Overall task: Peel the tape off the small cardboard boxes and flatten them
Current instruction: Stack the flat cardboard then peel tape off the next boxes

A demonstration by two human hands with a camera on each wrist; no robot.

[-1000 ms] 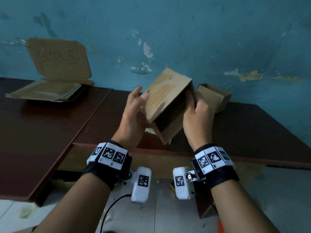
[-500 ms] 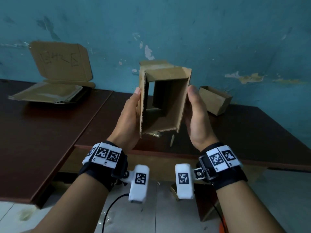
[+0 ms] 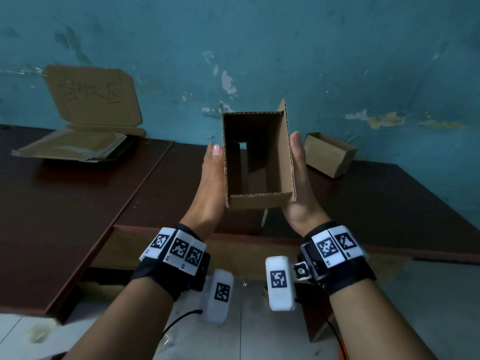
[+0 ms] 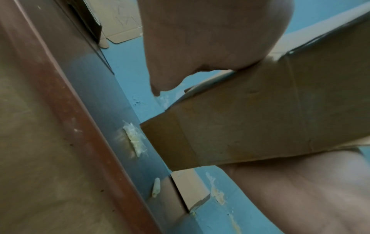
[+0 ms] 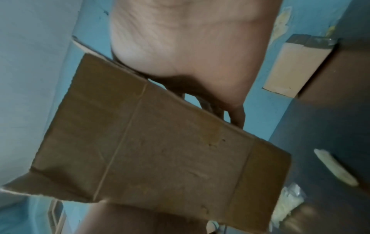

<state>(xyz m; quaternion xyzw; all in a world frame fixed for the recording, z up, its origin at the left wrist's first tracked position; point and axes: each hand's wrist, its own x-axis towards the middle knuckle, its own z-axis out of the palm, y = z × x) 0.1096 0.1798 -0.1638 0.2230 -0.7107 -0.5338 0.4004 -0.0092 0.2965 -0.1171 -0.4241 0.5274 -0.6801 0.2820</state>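
Observation:
A small brown cardboard box (image 3: pixel 259 202) hangs in the air above the table's front edge, both ends open, so I look straight through it. My left hand (image 3: pixel 210 183) lies flat against its left wall and my right hand (image 3: pixel 301 183) flat against its right wall, fingers straight, pressing it between the palms. In the left wrist view the box (image 4: pixel 250 123) shows a darker band where tape sat. The right wrist view shows its outer face (image 5: pixel 160 150) with creases. A second small box (image 3: pixel 328 155) lies on the table by the wall, right of my hands.
Flattened cardboard (image 3: pixel 72 146) is stacked at the back left, with a lettered sheet (image 3: pixel 93 96) leaning on the blue wall. Crumpled tape scraps (image 4: pixel 134 139) and a rolled strip (image 5: pixel 334 167) lie on the dark brown table (image 3: pixel 155 190) under the box.
The box turned from a tilt until its open end faces me. Both hands went from gripping its edges to lying flat on its sides.

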